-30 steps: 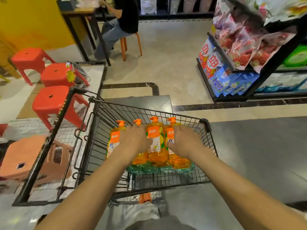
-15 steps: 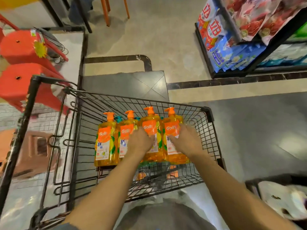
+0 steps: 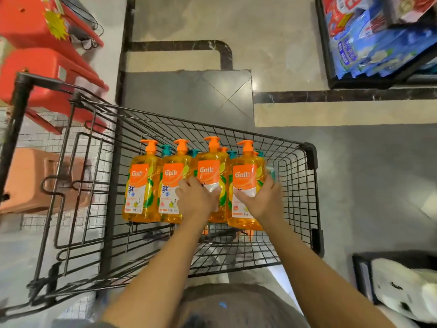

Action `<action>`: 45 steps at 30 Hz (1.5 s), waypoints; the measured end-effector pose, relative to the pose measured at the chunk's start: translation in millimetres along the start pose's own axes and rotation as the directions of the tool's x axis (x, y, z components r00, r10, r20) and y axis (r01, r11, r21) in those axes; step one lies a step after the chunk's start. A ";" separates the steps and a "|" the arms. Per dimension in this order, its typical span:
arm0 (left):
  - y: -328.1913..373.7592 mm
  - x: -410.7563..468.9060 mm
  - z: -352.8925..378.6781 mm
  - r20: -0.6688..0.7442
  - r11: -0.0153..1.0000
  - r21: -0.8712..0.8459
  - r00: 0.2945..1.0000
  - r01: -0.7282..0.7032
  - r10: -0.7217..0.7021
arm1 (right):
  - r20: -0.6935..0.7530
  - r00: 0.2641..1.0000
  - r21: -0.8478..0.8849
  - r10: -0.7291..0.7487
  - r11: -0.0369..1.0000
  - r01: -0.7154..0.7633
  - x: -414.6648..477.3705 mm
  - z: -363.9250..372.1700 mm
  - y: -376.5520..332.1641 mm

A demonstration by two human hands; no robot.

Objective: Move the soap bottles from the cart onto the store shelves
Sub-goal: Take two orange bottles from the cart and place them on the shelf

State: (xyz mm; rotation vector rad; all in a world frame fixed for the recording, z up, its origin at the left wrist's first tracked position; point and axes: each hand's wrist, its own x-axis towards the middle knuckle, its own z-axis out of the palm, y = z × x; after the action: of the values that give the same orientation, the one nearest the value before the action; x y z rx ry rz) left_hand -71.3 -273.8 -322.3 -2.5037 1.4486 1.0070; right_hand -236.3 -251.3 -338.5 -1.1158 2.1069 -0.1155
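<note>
Several orange soap bottles with orange pumps and orange "Gail" labels stand in a row inside the black wire cart (image 3: 309, 162). Behind them show teal pump tops of more bottles (image 3: 165, 149). My left hand (image 3: 197, 200) grips the third orange bottle (image 3: 210, 166) low on its front. My right hand (image 3: 261, 200) grips the rightmost orange bottle (image 3: 246, 176), fingers wrapped round its right side. The two left bottles (image 3: 142, 183) stand untouched.
Red plastic stools (image 3: 42, 67) crowd the cart's left side, with a tan stool (image 3: 35, 181) lower down. A black store shelf (image 3: 331, 74) with blue packets (image 3: 369, 48) stands at upper right. A white bag in a dark bin (image 3: 402, 285) sits at lower right.
The view has tilted further down onto the cart. Both hands have settled lower on the two right-hand bottles, the right fingers wrapping round the side of the rightmost one.
</note>
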 end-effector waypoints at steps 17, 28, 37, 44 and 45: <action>31.3 -1.1 21.3 0.109 0.928 -0.337 0.986 0.157 -0.128 | 0.142 0.989 0.438 0.043 0.893 -0.102 28.5 -13.5 38.8; 16.5 15.2 21.3 0.362 0.749 -0.591 0.928 0.299 -0.085 | 0.349 0.937 0.639 -0.003 0.732 -0.235 38.9 -32.8 56.1; 18.9 10.7 15.1 0.516 0.711 -0.590 0.856 0.383 -0.033 | 0.388 0.921 0.644 -0.033 0.724 -0.245 42.3 -39.1 56.3; 14.2 -8.8 12.4 0.439 0.691 -0.640 0.898 0.337 -0.031 | 0.280 0.960 0.654 0.021 0.728 -0.207 24.9 -42.4 66.7; 12.9 -13.1 9.2 0.433 0.682 -0.651 0.901 0.333 -0.027 | 0.273 0.962 0.656 0.024 0.726 -0.204 21.1 -45.5 69.0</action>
State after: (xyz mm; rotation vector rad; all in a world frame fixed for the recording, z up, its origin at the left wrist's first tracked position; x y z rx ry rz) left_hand -90.5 -267.7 -318.7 -2.5430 0.7205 2.2151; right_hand -319.8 -235.6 -344.6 -0.5107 1.6684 -0.6118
